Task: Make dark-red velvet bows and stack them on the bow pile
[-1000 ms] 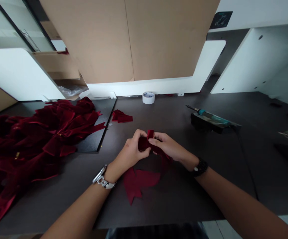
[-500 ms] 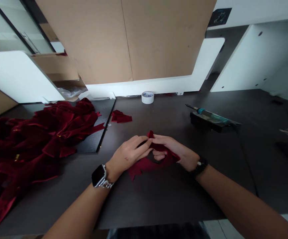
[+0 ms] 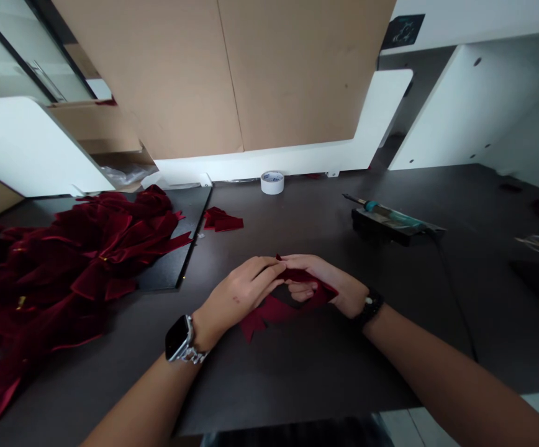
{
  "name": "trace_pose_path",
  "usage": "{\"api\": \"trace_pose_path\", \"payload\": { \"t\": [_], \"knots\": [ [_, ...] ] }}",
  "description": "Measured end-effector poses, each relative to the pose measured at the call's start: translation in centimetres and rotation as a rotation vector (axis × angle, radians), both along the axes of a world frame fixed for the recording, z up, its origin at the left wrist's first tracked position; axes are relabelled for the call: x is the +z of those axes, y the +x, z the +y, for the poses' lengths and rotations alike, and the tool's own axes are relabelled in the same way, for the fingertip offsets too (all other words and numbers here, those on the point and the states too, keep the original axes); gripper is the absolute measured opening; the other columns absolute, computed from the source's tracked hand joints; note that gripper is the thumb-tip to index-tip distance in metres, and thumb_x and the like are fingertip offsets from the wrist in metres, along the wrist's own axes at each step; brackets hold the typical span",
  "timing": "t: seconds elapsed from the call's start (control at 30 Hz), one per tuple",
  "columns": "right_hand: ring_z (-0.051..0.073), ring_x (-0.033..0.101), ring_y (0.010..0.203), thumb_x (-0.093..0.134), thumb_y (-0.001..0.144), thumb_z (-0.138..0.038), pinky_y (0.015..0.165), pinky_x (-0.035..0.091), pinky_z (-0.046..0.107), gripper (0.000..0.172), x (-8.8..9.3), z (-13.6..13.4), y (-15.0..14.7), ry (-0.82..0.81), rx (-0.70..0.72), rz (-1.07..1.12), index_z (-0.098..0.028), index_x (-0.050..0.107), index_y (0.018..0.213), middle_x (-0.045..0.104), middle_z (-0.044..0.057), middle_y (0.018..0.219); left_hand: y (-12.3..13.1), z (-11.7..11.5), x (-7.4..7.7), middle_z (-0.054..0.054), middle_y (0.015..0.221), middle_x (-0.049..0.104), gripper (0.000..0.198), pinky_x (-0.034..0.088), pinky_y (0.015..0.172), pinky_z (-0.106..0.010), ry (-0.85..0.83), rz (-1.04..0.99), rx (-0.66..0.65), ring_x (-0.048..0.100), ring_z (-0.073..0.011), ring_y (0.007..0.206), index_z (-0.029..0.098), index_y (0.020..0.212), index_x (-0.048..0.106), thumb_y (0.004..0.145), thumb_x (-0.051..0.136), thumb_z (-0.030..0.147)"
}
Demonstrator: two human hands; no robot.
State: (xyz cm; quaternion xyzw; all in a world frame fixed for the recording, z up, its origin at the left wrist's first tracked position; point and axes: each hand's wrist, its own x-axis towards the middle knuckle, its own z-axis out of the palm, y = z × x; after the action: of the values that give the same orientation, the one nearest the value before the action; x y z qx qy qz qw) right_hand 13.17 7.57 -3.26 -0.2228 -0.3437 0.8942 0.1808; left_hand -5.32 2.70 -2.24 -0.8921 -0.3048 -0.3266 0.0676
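Observation:
A strip of dark red velvet ribbon point(image 3: 279, 311) is bent into a loop between my two hands, over the middle of the dark table. My left hand point(image 3: 246, 288), with a watch at its wrist, pinches the ribbon at the top of the loop. Opposite it, my right hand point(image 3: 318, 276) grips the same ribbon, its lower fingers curled inside the loop. Both sets of fingertips meet at the top, where they partly hide the fabric. One notched ribbon end hangs below my left hand.
A heap of red velvet bows point(image 3: 87, 248) covers the left side. Small red ribbon pieces point(image 3: 223, 220) lie behind my hands. A white tape roll point(image 3: 272, 184) stands near the back panel. On the right, a soldering iron point(image 3: 388, 214) rests on a black box, its cable point(image 3: 453, 298) trailing forward.
The ribbon tip that stuck up above my fingertips has sunk lower between them. Both hands keep hold of the ribbon. The whole view has shifted slightly.

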Motion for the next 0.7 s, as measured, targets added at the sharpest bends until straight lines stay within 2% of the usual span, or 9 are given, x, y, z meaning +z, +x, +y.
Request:
{"api": "trace_pose_path", "payload": {
  "t": [0.17, 0.27, 0.33, 0.4, 0.47, 0.5, 0.53, 0.6, 0.7],
  "knots": [
    [0.001, 0.016, 0.034, 0.061, 0.075, -0.026, 0.036, 0.014, 0.018, 0.018, 0.6, -0.4, 0.0, 0.008, 0.053, -0.029, -0.018, 0.046, 0.068, 0.036, -0.01, 0.046, -0.2, 0.0, -0.4, -0.011, 0.104, 0.066, 0.028, 0.057, 0.087, -0.031, -0.001, 0.002, -0.025, 0.064, -0.0177, 0.097, 0.013, 0.117, 0.055, 0.089, 0.055, 0.015],
    [0.004, 0.023, 0.035, 0.054, 0.08, -0.034, 0.037, 0.022, 0.019, 0.018, 0.8, -0.5, -0.3, 0.145, 0.046, -0.155, -0.019, 0.047, 0.072, 0.037, -0.009, 0.048, -0.3, 0.1, -0.7, -0.01, 0.104, 0.066, 0.029, 0.057, 0.085, -0.03, 0.002, -0.027, -0.035, 0.064, -0.0173, 0.097, 0.015, 0.117, 0.055, 0.088, 0.054, 0.013],
    [0.009, 0.04, 0.043, 0.051, 0.083, -0.033, 0.045, 0.035, 0.022, 0.014, 0.6, -0.5, -0.4, 0.405, -0.12, -0.311, -0.02, 0.052, 0.086, 0.047, -0.006, 0.057, -0.3, 0.3, -0.8, -0.009, 0.103, 0.065, 0.026, 0.056, 0.084, -0.031, -0.02, -0.05, -0.025, 0.064, -0.0173, 0.096, 0.016, 0.113, 0.056, 0.087, 0.054, 0.013],
    [0.014, 0.056, 0.066, 0.053, 0.083, -0.028, 0.065, 0.047, 0.029, 0.023, 0.4, -0.4, -0.5, 0.836, -0.433, -0.461, -0.021, 0.053, 0.104, 0.058, 0.0, 0.075, -0.2, 0.4, -0.8, -0.008, 0.098, 0.065, 0.022, 0.056, 0.081, -0.03, -0.082, -0.082, 0.011, 0.064, -0.0169, 0.091, 0.016, 0.107, 0.058, 0.086, 0.054, 0.011],
    [0.017, 0.058, 0.087, 0.052, 0.085, -0.022, 0.083, 0.046, 0.034, 0.027, 0.4, -0.5, -0.6, 1.303, -0.691, -0.499, -0.021, 0.054, 0.112, 0.061, 0.004, 0.09, 0.0, 0.5, -0.8, -0.007, 0.095, 0.065, 0.019, 0.055, 0.078, -0.03, -0.177, -0.129, 0.06, 0.064, -0.0162, 0.086, 0.015, 0.101, 0.059, 0.084, 0.055, 0.009],
    [0.018, 0.058, 0.092, 0.05, 0.087, -0.02, 0.087, 0.044, 0.035, 0.025, 0.5, -0.7, -0.5, 1.495, -0.741, -0.471, -0.021, 0.055, 0.111, 0.062, 0.004, 0.093, 0.1, 0.5, -0.8, -0.006, 0.093, 0.065, 0.018, 0.054, 0.077, -0.029, -0.225, -0.159, 0.087, 0.064, -0.016, 0.084, 0.016, 0.099, 0.059, 0.083, 0.055, 0.008],
    [0.018, 0.058, 0.092, 0.048, 0.089, -0.019, 0.088, 0.044, 0.036, 0.022, 0.6, -0.9, -0.5, 1.652, -0.734, -0.421, -0.021, 0.056, 0.109, 0.063, 0.004, 0.094, 0.1, 0.5, -0.8, -0.006, 0.091, 0.066, 0.017, 0.053, 0.075, -0.029, -0.274, -0.188, 0.109, 0.063, -0.0158, 0.082, 0.016, 0.097, 0.06, 0.082, 0.056, 0.008],
    [0.017, 0.06, 0.088, 0.045, 0.092, -0.017, 0.089, 0.044, 0.036, 0.018, 0.8, -1.4, -0.5, 1.874, -0.599, -0.339, -0.021, 0.057, 0.104, 0.066, 0.004, 0.092, 0.1, 0.6, -0.8, -0.005, 0.088, 0.067, 0.014, 0.051, 0.072, -0.028, -0.378, -0.237, 0.152, 0.063, -0.0157, 0.078, 0.016, 0.093, 0.061, 0.08, 0.059, 0.01],
    [0.017, 0.061, 0.083, 0.043, 0.091, -0.015, 0.094, 0.042, 0.039, 0.016, 0.8, -1.7, -0.5, 2.013, -0.441, -0.373, -0.02, 0.057, 0.097, 0.067, 0.004, 0.088, -0.1, 0.9, -0.4, -0.003, 0.08, 0.069, 0.01, 0.049, 0.067, -0.027, -0.534, -0.328, 0.282, 0.062, -0.0152, 0.072, 0.016, 0.087, 0.062, 0.077, 0.064, 0.016]
  ]
}}
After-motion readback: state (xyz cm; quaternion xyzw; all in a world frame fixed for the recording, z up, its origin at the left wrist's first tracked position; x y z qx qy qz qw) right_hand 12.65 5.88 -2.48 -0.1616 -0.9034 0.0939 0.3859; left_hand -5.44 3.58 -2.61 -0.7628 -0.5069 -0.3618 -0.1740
